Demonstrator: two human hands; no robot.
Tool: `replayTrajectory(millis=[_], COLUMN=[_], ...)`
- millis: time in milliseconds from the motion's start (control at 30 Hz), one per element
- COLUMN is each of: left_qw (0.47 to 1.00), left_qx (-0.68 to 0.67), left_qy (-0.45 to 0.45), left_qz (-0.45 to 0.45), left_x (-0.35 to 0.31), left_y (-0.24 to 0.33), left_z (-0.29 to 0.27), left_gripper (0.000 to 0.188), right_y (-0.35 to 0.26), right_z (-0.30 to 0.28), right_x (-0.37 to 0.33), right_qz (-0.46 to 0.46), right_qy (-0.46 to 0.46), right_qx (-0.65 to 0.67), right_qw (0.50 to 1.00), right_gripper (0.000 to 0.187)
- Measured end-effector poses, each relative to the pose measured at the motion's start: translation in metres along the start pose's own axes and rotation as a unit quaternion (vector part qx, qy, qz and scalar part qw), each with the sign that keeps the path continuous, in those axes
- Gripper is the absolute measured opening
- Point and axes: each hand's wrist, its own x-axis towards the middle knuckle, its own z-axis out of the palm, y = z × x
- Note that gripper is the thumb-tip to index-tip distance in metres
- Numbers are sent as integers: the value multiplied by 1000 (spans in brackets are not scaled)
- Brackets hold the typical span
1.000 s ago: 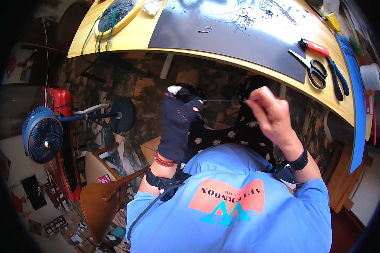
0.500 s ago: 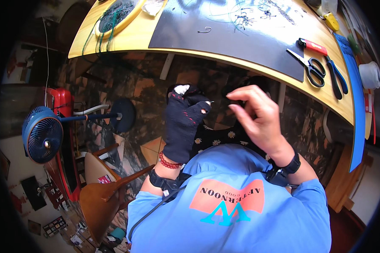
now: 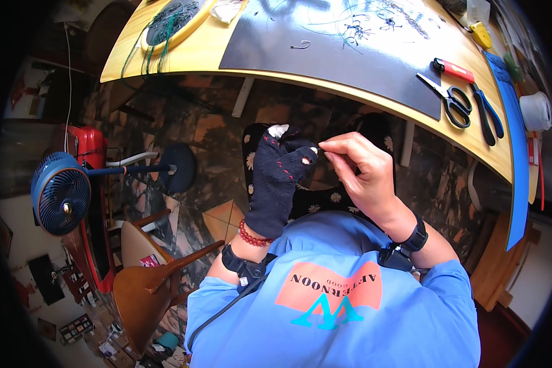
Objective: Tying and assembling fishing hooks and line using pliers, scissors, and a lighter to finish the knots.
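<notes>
My left hand (image 3: 280, 175), in a worn black glove with bare spots at the thumb and a finger, is closed in a pinch in front of my lap. Close beside it, my bare right hand (image 3: 367, 172) pinches thumb and forefinger together at the left thumb's tip. Whatever lies between the fingertips is too small to make out. Both hands are held below the table's near edge, over my dark flowered trousers (image 3: 336, 197). On the dark board (image 3: 325, 73) beyond lie a single hook (image 3: 300, 45) and several dark tangles of line (image 3: 356, 30).
A round yellow-rimmed tray (image 3: 184, 42) with green threads stands at the table's far left. Scissors (image 3: 457, 110), blue-black pliers (image 3: 487, 116) and a red-handled tool (image 3: 455, 70) lie at the right, by a blue strip (image 3: 514, 153). A fan (image 3: 61, 193) and wooden chair (image 3: 138, 300) are left.
My left hand has shifted slightly right. My right hand has moved down a little to the left, and its parted fingers have closed into a pinch at the left thumb.
</notes>
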Motion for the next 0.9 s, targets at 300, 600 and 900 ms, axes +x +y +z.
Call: replayTrajectory(millis=[300, 600, 900], left_qw=[999, 995, 976], left_qx=[42, 99, 184], left_qy=[1, -12, -50], left_qz=[-4, -25, 109], left_x=[-1, -2, 1], left_y=[-4, 12, 6], left_z=[0, 0, -4], left_gripper=[49, 44, 36], right_y=[10, 18, 22], right_z=[3, -8, -11], right_x=[0, 2, 3], right_qz=[-51, -69, -34], right_qy=[7, -58, -97], right_qx=[-40, -68, -14], right_qw=[998, 994, 995], right_gripper=[11, 7, 6])
